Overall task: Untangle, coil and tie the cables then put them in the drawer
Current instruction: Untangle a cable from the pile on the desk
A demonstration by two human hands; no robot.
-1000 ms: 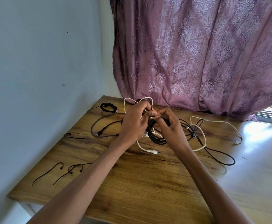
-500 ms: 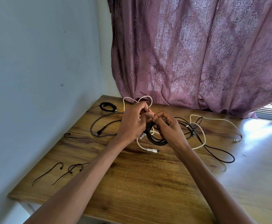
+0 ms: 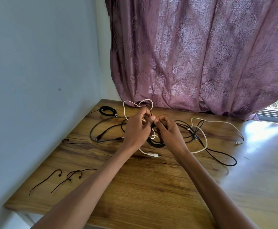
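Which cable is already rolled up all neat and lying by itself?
The small black coil at the table's far left corner, near the wall. The other cables sprawl loose or tangled around the hands.

Two hands meet above a wooden table [image 3: 151,187]; the left hand [image 3: 137,128] and right hand [image 3: 167,131] pinch a coiled black cable [image 3: 155,142]. Loose white cable [image 3: 201,138] and black ties [image 3: 55,177] lie nearby, before a purple curtain [image 3: 192,55]

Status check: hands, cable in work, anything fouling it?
Left hand and right hand both pinching black coil, held above table. Coil not visibly tied. White cable threads through it, still tangled.
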